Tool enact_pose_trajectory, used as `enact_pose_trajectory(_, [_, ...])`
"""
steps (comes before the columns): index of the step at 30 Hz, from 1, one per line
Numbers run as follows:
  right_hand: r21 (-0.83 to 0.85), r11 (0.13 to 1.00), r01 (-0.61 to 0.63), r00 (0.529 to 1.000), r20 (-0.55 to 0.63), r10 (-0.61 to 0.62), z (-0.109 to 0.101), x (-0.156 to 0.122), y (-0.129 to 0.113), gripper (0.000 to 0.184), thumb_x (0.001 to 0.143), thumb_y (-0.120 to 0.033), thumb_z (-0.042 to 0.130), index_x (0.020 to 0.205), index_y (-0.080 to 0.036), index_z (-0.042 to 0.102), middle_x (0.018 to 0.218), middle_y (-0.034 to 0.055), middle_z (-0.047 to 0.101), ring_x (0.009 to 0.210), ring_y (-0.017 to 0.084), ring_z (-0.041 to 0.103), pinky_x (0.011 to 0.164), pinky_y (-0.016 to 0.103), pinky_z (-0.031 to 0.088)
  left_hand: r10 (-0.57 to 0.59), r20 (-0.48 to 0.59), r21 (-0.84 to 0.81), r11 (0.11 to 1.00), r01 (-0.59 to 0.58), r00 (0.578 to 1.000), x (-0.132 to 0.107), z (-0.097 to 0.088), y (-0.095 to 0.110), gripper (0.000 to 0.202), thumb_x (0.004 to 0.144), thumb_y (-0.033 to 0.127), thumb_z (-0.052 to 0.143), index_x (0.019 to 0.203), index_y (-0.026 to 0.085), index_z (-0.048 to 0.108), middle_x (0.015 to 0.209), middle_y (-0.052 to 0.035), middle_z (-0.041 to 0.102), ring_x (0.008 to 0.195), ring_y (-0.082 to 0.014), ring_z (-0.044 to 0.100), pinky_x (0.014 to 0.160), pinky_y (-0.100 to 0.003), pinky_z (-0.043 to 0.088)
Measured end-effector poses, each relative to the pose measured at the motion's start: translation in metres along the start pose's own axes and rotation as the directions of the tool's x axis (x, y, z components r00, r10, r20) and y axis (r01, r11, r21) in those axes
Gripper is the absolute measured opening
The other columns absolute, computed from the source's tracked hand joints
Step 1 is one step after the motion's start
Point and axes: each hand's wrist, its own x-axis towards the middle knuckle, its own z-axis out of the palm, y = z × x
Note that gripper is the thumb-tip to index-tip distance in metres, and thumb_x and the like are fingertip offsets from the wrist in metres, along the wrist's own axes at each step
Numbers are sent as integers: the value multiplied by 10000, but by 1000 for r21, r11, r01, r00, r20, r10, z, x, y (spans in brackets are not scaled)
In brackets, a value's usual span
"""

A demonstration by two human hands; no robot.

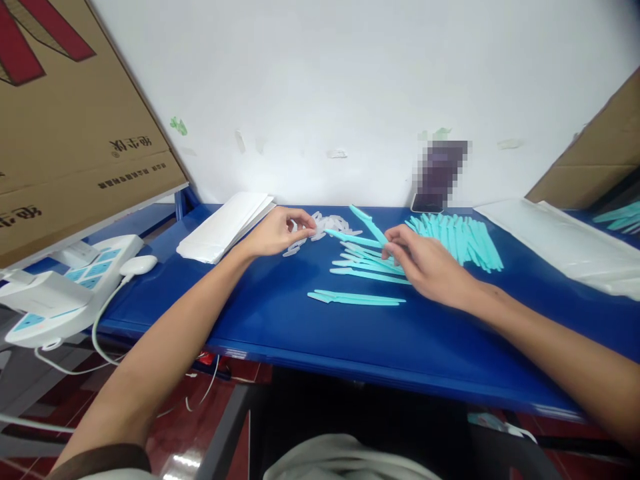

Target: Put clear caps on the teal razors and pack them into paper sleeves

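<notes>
My left hand (pixel 280 231) is pinched shut on a small clear plastic cap at the edge of a heap of clear caps (pixel 327 223) on the blue table (pixel 280 320). My right hand (pixel 425 267) grips a teal razor stick (pixel 353 237) whose tip points at the left fingers; its other fingers rest on several loose teal sticks (pixel 365 263). Two more teal sticks (pixel 357 298) lie nearer me. A big fan of teal sticks (pixel 460 240) lies behind the right hand.
A stack of white paper sleeves (pixel 223 227) lies at the left, clear bags (pixel 565 243) at the right. A phone (pixel 435 177) leans on the wall. A white power strip (pixel 75 280) and cardboard boxes (pixel 65 133) stand at the far left.
</notes>
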Motion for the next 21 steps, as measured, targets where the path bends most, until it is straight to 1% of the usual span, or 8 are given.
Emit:
enact_pose_trajectory(3, [0, 999, -32, 999, -40, 32, -2, 1, 0, 167, 1037, -347, 343, 994, -219, 441, 799, 34, 658, 607, 164, 541, 618, 298, 368, -33, -9, -127, 991, 31, 999, 1, 13, 7, 276, 851, 402, 688, 916, 143, 758, 880, -74, 758, 730, -145, 633, 654, -271, 463])
enact_pose_trajectory(6, [-25, 998, -50, 998, -45, 49, -3, 2, 1, 169, 1037, -346, 338, 998, -217, 440, 756, 20, 611, 609, 164, 531, 612, 294, 363, -74, -42, -178, 982, 66, 996, 1, 19, 4, 298, 840, 413, 701, 936, 138, 764, 901, -88, 764, 742, -157, 651, 640, -272, 475])
enact_pose_trajectory(8, [-45, 998, -53, 998, -42, 52, -3, 2, 2, 165, 1037, -342, 336, 1006, -217, 440, 757, 18, 604, 597, 162, 512, 605, 296, 355, -90, -54, -198, 977, 77, 995, 1, 20, 0, 313, 839, 422, 707, 963, 140, 766, 932, -96, 768, 776, -169, 668, 657, -276, 491])
enact_pose_trajectory(11, [-64, 996, -64, 998, -31, 62, -2, 2, 4, 174, 1036, -345, 329, 1028, -214, 444, 767, 26, 611, 593, 168, 501, 596, 304, 342, -99, -54, -248, 965, 82, 994, 1, 20, -5, 337, 847, 439, 710, 1018, 154, 764, 969, -101, 773, 838, -184, 693, 723, -291, 525])
enact_pose_trajectory(14, [-87, 994, -70, 997, -27, 68, -3, 2, 5, 195, 1035, -352, 322, 1050, -210, 455, 780, 38, 615, 600, 178, 506, 590, 312, 327, -102, -42, -292, 953, 86, 994, 1, 21, -6, 362, 869, 463, 689, 1033, 148, 760, 947, -106, 777, 862, -190, 705, 768, -306, 546])
enact_pose_trajectory(18, [-120, 991, -66, 998, -34, 62, -3, 2, 5, 207, 1032, -349, 315, 1060, -204, 460, 775, 42, 607, 589, 181, 503, 581, 316, 309, -103, -34, -312, 946, 88, 994, 2, 22, -3, 388, 895, 490, 653, 956, 126, 771, 870, -107, 775, 788, -173, 692, 719, -283, 545])
enact_pose_trajectory(21, [-134, 989, -65, 998, -26, 62, -4, 3, 4, 209, 1033, -346, 310, 1071, -203, 458, 775, 44, 610, 586, 180, 503, 569, 313, 298, -111, -41, -331, 939, 91, 993, 2, 23, -2, 427, 890, 528, 651, 934, 119, 769, 857, -109, 773, 753, -164, 682, 694, -273, 540])
